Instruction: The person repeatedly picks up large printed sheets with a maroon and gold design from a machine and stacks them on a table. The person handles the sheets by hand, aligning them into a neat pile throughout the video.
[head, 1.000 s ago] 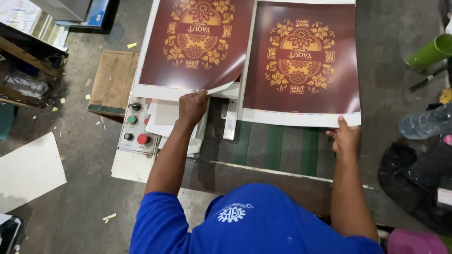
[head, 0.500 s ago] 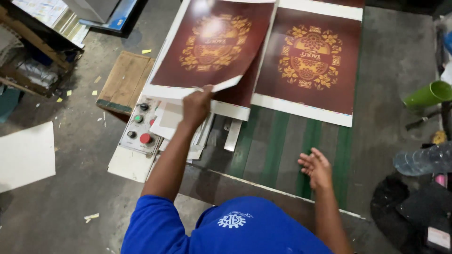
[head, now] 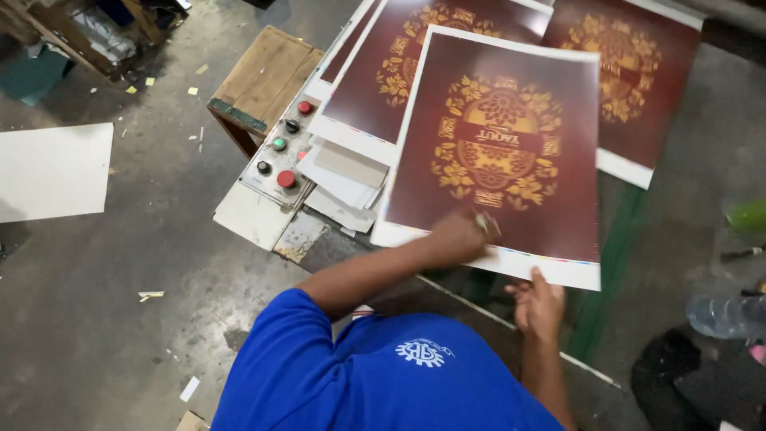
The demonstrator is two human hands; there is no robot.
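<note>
A large printed sheet, dark red with a gold ornament and a white border, is lifted and tilted over the table. My left hand pinches it near the lower edge. My right hand meets the bottom border from below, thumb on the white strip. Under and behind the sheet lie two stacks of the same prints, one at the left and one at the right.
A control panel with red, green and black buttons sits at the table's left end beside loose white papers. A wooden stool and a white board are on the floor. A plastic bottle lies at the right.
My left hand has pulled the top sheet off the left stack and swung it rightward toward me. My right hand left the table and came up to the sheet's bottom edge.
</note>
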